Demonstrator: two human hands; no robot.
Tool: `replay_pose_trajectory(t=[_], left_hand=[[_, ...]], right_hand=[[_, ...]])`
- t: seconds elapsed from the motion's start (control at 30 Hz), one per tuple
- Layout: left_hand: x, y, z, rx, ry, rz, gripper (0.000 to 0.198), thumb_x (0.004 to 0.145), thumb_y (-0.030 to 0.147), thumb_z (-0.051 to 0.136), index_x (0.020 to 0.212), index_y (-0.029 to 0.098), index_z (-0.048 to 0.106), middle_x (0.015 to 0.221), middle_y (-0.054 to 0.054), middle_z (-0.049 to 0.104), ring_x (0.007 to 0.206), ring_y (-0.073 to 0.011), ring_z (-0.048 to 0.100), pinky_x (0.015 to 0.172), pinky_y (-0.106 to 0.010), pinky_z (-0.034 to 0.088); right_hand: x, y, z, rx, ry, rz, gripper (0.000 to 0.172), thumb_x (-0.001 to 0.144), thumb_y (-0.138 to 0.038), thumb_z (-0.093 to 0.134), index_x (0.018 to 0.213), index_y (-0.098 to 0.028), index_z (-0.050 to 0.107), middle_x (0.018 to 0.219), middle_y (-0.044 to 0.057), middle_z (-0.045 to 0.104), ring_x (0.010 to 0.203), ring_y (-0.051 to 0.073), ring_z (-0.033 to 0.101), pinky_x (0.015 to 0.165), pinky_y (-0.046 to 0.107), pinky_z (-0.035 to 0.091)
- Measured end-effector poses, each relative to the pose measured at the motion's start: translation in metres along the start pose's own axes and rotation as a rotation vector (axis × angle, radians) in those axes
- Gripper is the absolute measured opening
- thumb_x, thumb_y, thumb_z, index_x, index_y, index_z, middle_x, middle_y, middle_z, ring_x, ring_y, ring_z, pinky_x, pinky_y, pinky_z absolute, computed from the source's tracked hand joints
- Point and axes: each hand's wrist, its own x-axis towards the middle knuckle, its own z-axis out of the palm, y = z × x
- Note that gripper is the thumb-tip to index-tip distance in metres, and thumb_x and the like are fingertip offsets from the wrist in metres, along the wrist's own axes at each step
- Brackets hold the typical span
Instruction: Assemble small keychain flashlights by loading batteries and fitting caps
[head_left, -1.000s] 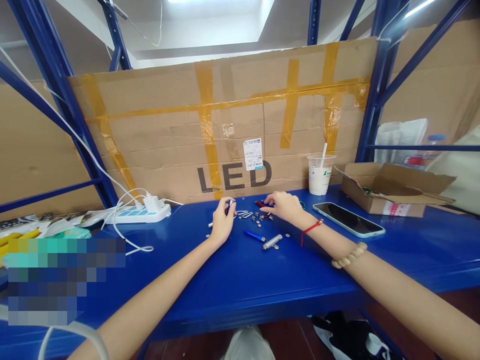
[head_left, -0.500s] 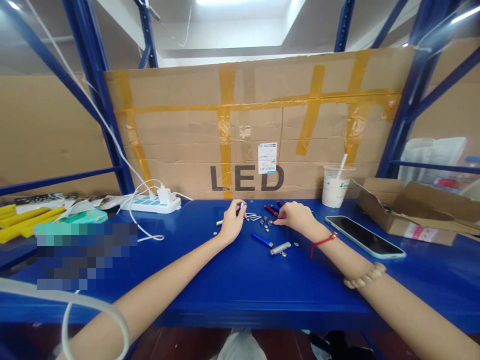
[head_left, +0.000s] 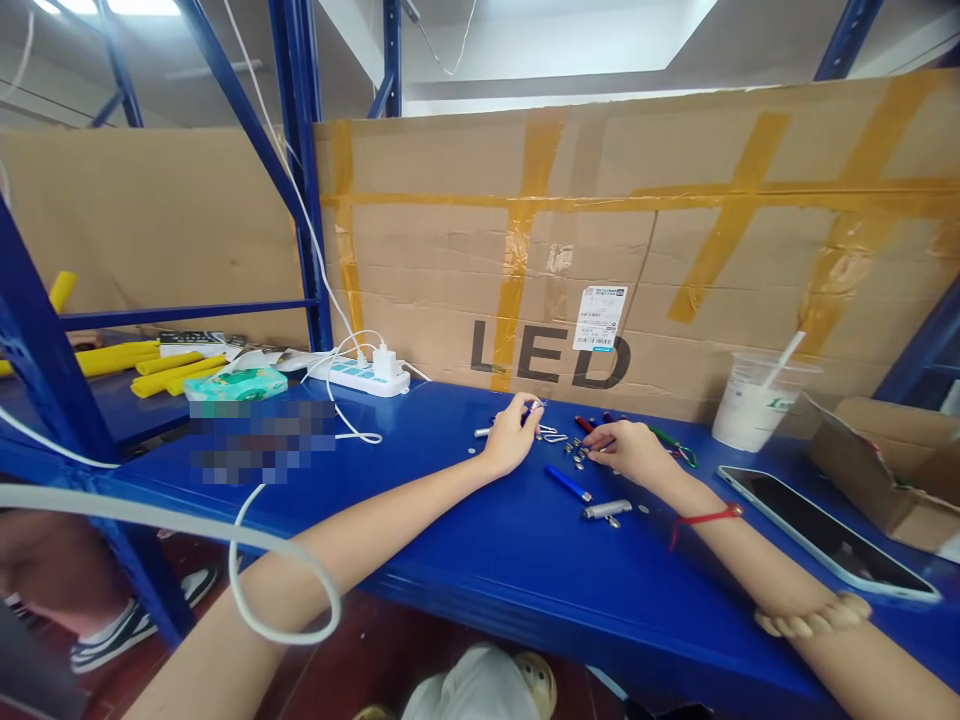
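Observation:
My left hand (head_left: 513,437) is closed around a small shiny tube-like piece (head_left: 533,407), mostly hidden by the fingers. My right hand (head_left: 628,450) rests on the blue table, fingertips pinched together beside a scatter of small metal parts (head_left: 576,452); whatever is between them is too small to make out. Just in front of the hands lie a blue tube (head_left: 567,483) and a silver tube (head_left: 607,510) with a small round piece against it. A silver wire clip (head_left: 553,434) sits between the hands. Behind the right fingers are a red tube (head_left: 584,424) and a green carabiner (head_left: 679,446).
To the right are a phone (head_left: 825,530), a plastic cup with a straw (head_left: 754,405) and an open cardboard box (head_left: 885,470). A white power strip (head_left: 360,375) stands at the back left. A white cable (head_left: 322,580) loops over my left forearm. Another person's leg (head_left: 60,570) shows lower left.
The head view has turned to the left, so everything appears further right. Both hands stay near the same places on the table, with the left still holding its shiny piece.

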Motion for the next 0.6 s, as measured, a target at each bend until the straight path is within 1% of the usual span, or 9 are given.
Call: replay_pose_trajectory(t=[0.1, 0.23, 0.5, 0.6], left_hand=[[0.0, 0.001, 0.0, 0.002, -0.006, 0.008, 0.015, 0.086, 0.03, 0.041, 0.093, 0.021, 0.052, 0.062, 0.003, 0.056, 0.064, -0.0135, 0.057, 0.065, -0.025, 0.043], [0.0, 0.0, 0.0, 0.004, -0.011, 0.032, 0.014, 0.086, 0.029, 0.042, 0.093, 0.022, 0.052, 0.061, 0.004, 0.056, 0.063, -0.013, 0.057, 0.068, -0.026, 0.043], [0.001, -0.001, 0.001, 0.017, -0.018, 0.045, 0.016, 0.086, 0.032, 0.042, 0.094, 0.022, 0.052, 0.06, 0.004, 0.056, 0.065, -0.0142, 0.058, 0.07, -0.026, 0.042], [0.001, 0.0, 0.001, 0.018, -0.029, 0.045, 0.016, 0.086, 0.032, 0.041, 0.094, 0.022, 0.051, 0.061, 0.004, 0.056, 0.066, -0.0145, 0.058, 0.071, -0.027, 0.042]], right_hand=[[0.0, -0.001, 0.003, 0.02, -0.001, -0.01, 0.018, 0.068, -0.013, 0.059, 0.082, -0.018, 0.069, 0.077, 0.002, 0.071, 0.064, 0.014, 0.066, 0.058, 0.02, 0.051], [0.0, -0.004, 0.004, 0.004, 0.004, 0.013, 0.024, 0.067, -0.009, 0.058, 0.087, -0.018, 0.069, 0.078, 0.001, 0.07, 0.069, 0.013, 0.065, 0.064, 0.02, 0.051], [-0.006, -0.015, -0.004, 0.047, 0.01, 0.055, 0.027, 0.065, -0.008, 0.06, 0.089, -0.016, 0.068, 0.078, 0.002, 0.07, 0.074, 0.015, 0.065, 0.066, 0.021, 0.05], [-0.006, -0.015, -0.004, 0.066, 0.003, 0.063, 0.024, 0.067, -0.01, 0.06, 0.089, -0.015, 0.068, 0.078, 0.004, 0.07, 0.073, 0.014, 0.065, 0.066, 0.02, 0.05]])
